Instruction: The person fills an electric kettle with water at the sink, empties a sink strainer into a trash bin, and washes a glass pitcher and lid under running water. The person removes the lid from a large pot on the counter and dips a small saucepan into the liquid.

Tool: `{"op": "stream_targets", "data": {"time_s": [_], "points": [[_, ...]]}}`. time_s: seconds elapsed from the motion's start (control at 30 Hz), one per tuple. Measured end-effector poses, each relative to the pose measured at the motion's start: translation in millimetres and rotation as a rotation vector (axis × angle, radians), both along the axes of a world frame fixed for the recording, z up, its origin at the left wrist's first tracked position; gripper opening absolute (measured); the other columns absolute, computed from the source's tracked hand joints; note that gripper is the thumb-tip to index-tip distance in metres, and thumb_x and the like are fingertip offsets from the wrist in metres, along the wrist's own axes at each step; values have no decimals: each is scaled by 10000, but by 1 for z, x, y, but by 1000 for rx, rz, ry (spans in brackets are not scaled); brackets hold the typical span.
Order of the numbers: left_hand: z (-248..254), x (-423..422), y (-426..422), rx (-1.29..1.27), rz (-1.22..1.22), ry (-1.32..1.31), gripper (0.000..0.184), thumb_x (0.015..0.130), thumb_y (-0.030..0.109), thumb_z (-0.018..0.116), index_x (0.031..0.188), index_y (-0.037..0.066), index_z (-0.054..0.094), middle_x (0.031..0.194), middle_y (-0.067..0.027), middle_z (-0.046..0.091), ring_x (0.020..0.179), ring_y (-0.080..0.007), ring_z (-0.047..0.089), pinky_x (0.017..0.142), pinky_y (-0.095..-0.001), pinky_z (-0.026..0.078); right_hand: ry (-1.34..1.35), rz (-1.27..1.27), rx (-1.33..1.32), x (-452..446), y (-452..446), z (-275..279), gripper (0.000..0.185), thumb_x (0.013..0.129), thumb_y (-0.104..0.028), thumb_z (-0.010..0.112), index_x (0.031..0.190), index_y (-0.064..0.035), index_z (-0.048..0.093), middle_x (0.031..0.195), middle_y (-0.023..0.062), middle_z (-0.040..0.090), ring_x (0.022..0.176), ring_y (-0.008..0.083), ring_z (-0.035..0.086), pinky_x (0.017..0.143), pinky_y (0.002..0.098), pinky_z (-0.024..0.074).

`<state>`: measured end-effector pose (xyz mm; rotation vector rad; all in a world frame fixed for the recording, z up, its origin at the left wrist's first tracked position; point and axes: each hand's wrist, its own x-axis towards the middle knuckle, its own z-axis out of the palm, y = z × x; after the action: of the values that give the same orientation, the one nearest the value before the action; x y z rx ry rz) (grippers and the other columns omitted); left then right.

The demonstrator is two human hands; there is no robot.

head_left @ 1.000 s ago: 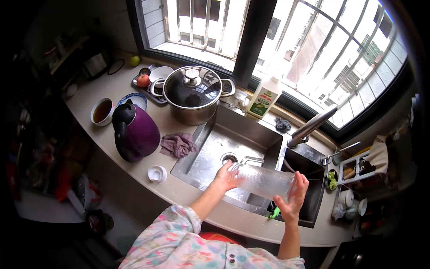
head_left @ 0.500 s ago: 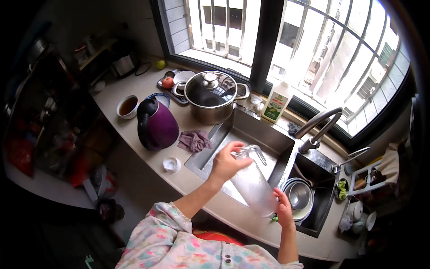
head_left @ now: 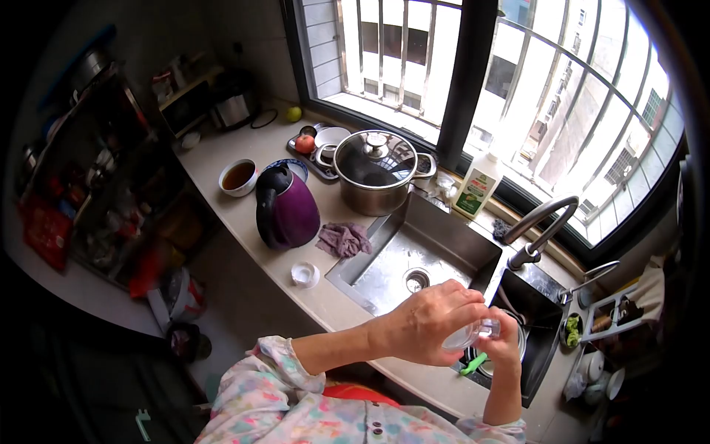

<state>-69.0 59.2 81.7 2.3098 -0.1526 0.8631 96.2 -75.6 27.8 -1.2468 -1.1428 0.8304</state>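
Over the right side of the sink, my left hand (head_left: 429, 322) is wrapped round a clear jug (head_left: 462, 338), which is mostly hidden by my fingers. My right hand (head_left: 503, 344) grips its other side, fingers closed by a clear protruding part. Below and behind the hands lies the steel sink basin (head_left: 384, 251) with its drain. A bright green handle (head_left: 474, 363) shows just under my right hand.
A purple kettle (head_left: 296, 214), a crumpled cloth (head_left: 345, 239) and a small white lid-like piece (head_left: 304, 274) sit on the counter left of the sink. Behind stand a lidded pot (head_left: 373, 177) and a white bottle (head_left: 477, 185). The faucet (head_left: 543, 222) arches at right.
The jug has been turned from lying lengthwise across the view to nearly end-on. My left hand has moved right and down, close beside my right hand. The camera view has shifted.
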Motion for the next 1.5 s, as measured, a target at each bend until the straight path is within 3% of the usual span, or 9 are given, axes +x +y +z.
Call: {"op": "stream_targets", "data": {"time_s": [0.2, 0.37, 0.5, 0.57, 0.63, 0.93, 1.23, 1.37, 1.5], "points": [[-18, -30, 56, -92, 205, -71, 575, 672, 263, 751, 1122, -1, 510, 1210, -185, 489, 1157, -338, 444, 965, -399, 358, 293, -318, -46, -40, 33, -2, 254, 656, -104, 782, 695, -64, 534, 614, -53, 507, 546, 18, 430, 477, 177, 319], [-64, -127, 118, -196, 1017, -347, 272, 675, -22, 659, 919, 41, 556, 959, -82, 558, 817, -188, 524, 609, -252, 415, 223, -429, -67, -81, 86, -9, 301, 669, -127, 780, 646, -88, 482, 577, -97, 362, 530, 12, 296, 484, 196, 209], [-100, -184, 171, -273, 1478, -328, 418, 673, 74, 718, 1005, 24, 469, 987, -75, 502, 862, -191, 502, 721, -300, 411, 247, -458, -18, -113, 143, -10, 267, 690, -120, 756, 674, -84, 493, 587, -79, 411, 529, 17, 334, 480, 189, 236], [-119, -186, 193, -827, 1230, -419, 459, 668, 121, 735, 1019, -3, 467, 1000, -118, 511, 909, -240, 508, 785, -343, 409, 277, -459, 28, -135, 174, -1, 234, 710, -96, 735, 696, -75, 502, 605, -54, 468, 533, 24, 414, 483, 171, 316], [-121, -191, 206, -880, 1232, -205, 441, 684, 166, 735, 1002, -27, 497, 930, -119, 563, 844, -229, 543, 777, -354, 428, 285, -461, 32, -151, 200, -2, 214, 723, -81, 722, 708, -74, 509, 624, -45, 494, 552, 34, 458, 497, 171, 352], [-129, -260, 256, -696, 1223, -147, 276, 611, 142, 696, 751, -33, 536, 614, -125, 554, 540, -201, 513, 553, -339, 438, 334, -433, 128, -201, 284, -10, 239, 752, -87, 707, 681, -100, 479, 615, -76, 451, 562, 11, 371, 513, 179, 269], [-133, -292, 291, -598, 1158, -72, 303, 624, 172, 734, 753, -1, 522, 613, -99, 534, 559, -168, 486, 565, -331, 438, 320, -430, 156, -211, 358, -65, 267, 783, -140, 694, 675, -113, 452, 611, -96, 392, 561, 6, 310, 497, 184, 224], [-155, -308, 308, -1050, 668, -344, 505, 710, 332, 755, 1040, 36, 512, 903, -53, 572, 811, -134, 540, 698, -254, 444, 262, -414, 148, -209, 377, -71, 275, 792, -151, 687, 671, -112, 443, 626, -95, 376, 570, 10, 293, 498, 186, 217], [-173, -338, 349, -1409, 887, -426, 589, 866, 390, 550, 1286, 39, 330, 1193, -109, 430, 861, -186, 534, 682, -288, 476, 243, -459, 171, -205, 388, -77, 285, 790, -153, 688, 667, -105, 436, 627, -92, 363, 576, 17, 288, 498, 193, 217]]}}
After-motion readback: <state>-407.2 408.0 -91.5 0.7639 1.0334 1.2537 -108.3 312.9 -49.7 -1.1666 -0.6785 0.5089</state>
